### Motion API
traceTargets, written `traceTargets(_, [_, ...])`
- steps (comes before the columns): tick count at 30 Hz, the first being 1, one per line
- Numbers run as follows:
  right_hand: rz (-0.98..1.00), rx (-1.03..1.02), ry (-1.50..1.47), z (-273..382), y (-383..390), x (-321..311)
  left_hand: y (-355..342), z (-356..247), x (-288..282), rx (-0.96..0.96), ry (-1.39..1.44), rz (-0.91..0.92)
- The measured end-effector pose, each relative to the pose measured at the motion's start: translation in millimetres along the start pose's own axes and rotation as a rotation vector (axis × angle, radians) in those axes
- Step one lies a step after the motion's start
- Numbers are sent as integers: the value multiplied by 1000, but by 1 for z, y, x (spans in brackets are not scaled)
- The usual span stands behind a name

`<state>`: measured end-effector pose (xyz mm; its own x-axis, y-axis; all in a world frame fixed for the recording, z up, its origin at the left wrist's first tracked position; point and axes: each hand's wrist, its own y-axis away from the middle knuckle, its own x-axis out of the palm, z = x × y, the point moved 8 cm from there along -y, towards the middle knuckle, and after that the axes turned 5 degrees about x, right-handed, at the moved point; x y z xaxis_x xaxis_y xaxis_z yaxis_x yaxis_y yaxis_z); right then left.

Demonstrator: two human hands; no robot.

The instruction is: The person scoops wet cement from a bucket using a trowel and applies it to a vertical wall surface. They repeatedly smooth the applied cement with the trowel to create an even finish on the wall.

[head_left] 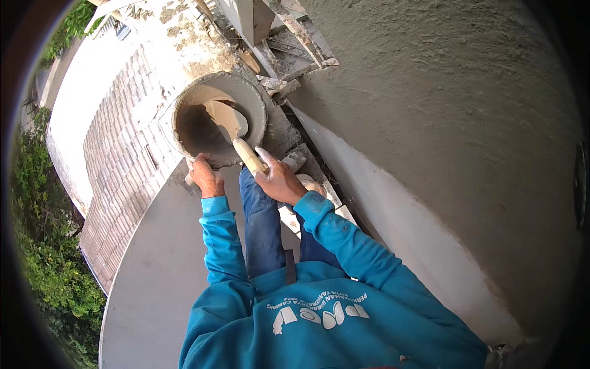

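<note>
A round bucket (252, 98) crusted with grey mortar is tilted in front of me. My left hand (206, 176) grips its near rim with the fingers curled over the edge. In my right hand (280, 178) is the pale wooden handle of a trowel (247, 154). The trowel's blade reaches into the bucket and looks coated with wet mortar. Deep shadow hides much of the bucket's inside.
On the right stands a wall (455, 111) with wet grey plaster above a paler lower band (399, 203). Tiled roofing (123, 141) slopes away at left, past a smooth grey surface (157, 264). Green trees (49, 246) grow beyond. Rough timber pieces (301, 37) stand at the top.
</note>
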<state>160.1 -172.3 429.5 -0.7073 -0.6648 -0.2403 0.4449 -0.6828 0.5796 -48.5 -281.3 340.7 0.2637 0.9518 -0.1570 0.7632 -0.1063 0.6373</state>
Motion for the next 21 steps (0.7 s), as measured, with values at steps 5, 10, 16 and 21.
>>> traceTargets(5, [-43,188,-208,-58,-2,-28,-87,25,16,-126,140,71])
traceTargets(10, [-163,459,-310,-138,25,-69,-136,8,55,-207,155,37])
traceTargets(16, [-388,787,-381,-232,88,-93,-174,-5,94,-67,79,49])
traceTargets(21, [-534,963,-376,-335,158,-68,-302,7,116,258,-199,232])
